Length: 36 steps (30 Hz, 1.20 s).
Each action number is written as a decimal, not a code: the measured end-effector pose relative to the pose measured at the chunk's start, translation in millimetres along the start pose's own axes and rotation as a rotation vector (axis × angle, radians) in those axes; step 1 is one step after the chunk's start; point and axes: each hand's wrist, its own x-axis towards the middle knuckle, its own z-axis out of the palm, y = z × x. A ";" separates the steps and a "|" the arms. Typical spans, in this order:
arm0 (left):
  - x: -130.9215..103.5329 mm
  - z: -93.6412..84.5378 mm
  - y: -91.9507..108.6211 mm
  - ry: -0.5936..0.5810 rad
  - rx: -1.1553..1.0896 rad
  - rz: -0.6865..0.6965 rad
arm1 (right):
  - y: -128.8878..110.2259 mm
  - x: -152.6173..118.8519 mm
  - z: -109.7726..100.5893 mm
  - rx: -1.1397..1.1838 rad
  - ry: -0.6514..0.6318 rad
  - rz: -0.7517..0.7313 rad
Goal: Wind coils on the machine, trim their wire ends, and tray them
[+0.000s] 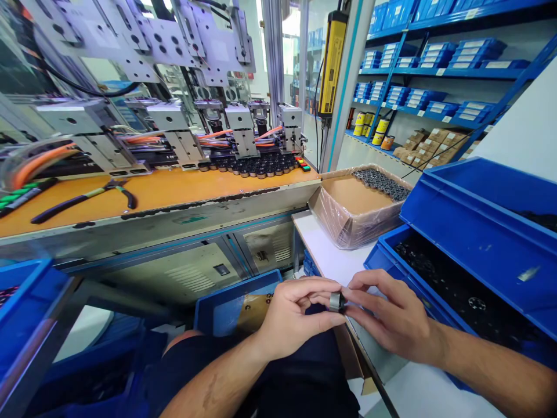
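Observation:
Between my two hands is a small silver metal ring with a dark part at its right side (336, 301). My left hand (289, 316) pinches the ring between thumb and fingers. From the right, the fingertips of my right hand (394, 316) close on the dark side of the same piece. Fingers partly cover it, so its inner shape cannot be made out. Both hands are above my lap, near the edge of a white table (315, 235).
A plastic-lined carton (363, 223) with rows of dark round parts stands on the white table. Blue bins (483, 226) of black parts are at right, another blue bin (204, 310) below. Pliers (73, 204) lie on the orange bench (183, 188) under a machine.

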 end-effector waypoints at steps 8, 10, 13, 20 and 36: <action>-0.8 2.7 -1.3 -0.033 -0.088 -0.078 | 0.5 -2.6 -0.2 0.009 0.002 -0.026; -0.9 2.7 -1.8 -0.027 -0.093 -0.082 | 0.1 -2.7 -0.5 -0.013 -0.004 -0.046; -0.9 2.5 -2.7 -0.021 -0.094 -0.086 | -0.5 -2.5 -1.3 -0.022 -0.006 -0.060; -0.4 0.8 -4.1 -0.024 -0.054 -0.092 | -0.2 -1.2 -0.8 -0.015 -0.008 -0.072; -3.4 -3.0 -4.7 -0.032 0.045 -0.122 | -1.6 1.4 0.0 -0.025 0.012 -0.084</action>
